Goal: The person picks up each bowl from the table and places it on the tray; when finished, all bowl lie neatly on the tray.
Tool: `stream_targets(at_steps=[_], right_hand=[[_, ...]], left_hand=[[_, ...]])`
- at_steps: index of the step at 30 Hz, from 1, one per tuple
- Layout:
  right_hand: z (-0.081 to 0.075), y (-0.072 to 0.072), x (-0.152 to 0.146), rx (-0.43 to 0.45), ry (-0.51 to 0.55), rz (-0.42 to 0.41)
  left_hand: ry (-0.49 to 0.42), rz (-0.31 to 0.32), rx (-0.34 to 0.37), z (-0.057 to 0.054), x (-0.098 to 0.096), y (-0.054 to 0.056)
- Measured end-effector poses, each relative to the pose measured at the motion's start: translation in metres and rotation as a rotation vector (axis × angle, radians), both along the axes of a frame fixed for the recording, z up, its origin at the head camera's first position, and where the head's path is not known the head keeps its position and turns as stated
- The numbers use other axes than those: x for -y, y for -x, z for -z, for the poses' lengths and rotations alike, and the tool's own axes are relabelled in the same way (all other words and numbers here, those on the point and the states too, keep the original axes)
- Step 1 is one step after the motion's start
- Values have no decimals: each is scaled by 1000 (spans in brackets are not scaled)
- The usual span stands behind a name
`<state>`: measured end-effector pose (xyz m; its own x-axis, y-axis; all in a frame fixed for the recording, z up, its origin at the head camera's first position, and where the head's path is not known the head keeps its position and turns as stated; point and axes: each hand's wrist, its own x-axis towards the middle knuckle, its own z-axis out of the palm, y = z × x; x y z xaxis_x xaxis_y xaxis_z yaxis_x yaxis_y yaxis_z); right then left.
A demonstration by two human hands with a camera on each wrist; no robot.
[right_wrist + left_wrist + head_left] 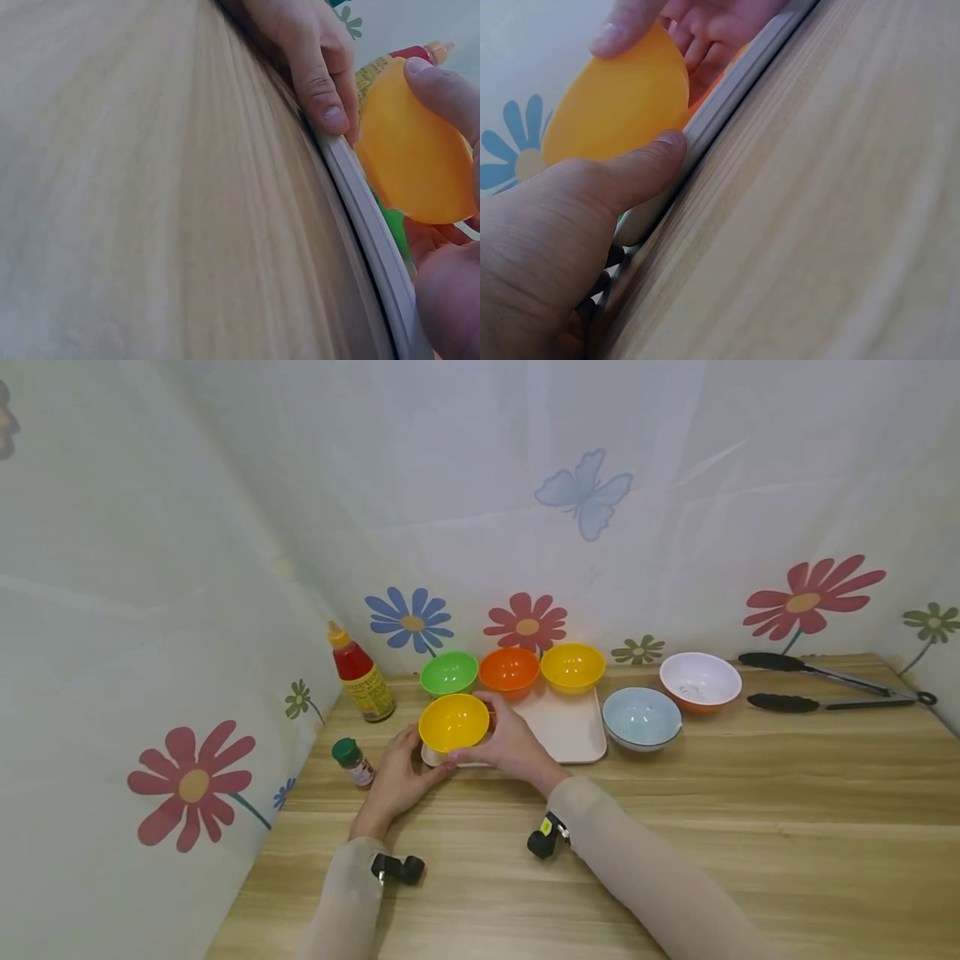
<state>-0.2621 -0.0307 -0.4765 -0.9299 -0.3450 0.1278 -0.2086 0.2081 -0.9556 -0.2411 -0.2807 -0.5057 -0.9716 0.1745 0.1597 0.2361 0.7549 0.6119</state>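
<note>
My right hand (513, 743) holds a yellow bowl (453, 723) over the left part of a pale tray (573, 727). Its thumb lies at the near rim, with the fingers around the right side. At the tray's near left corner, my left hand (401, 777) grips the edge, thumb on the rim. The left wrist view shows that thumb close beneath the yellow bowl (622, 105). Along the tray's back stand a green bowl (448, 674), an orange bowl (510, 672) and a second yellow bowl (573, 667).
Left of the tray stand a red sauce bottle (363, 681) and a green-capped spice jar (354, 763). To the right are a light blue bowl (642, 718), a white bowl with an orange outside (701, 680) and black-handled tongs (832, 685). A flowered curtain (465, 527) backs the wooden table.
</note>
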Motion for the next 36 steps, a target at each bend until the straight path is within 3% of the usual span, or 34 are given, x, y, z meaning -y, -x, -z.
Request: stream_targets(at_steps=[8, 19, 24, 36], right_hand=[[0, 2, -1, -56, -56, -19], [-1, 4, -4, 22, -13, -12], [-1, 5, -5, 15, -6, -16], [-9, -2, -9, 4, -83, -26]], left_hand=[[-2, -8, 14, -2, -2, 1], [-9, -17, 14, -3, -4, 4], [0, -20, 6, -3, -5, 4], [-7, -31, 32, 0, 0, 1]])
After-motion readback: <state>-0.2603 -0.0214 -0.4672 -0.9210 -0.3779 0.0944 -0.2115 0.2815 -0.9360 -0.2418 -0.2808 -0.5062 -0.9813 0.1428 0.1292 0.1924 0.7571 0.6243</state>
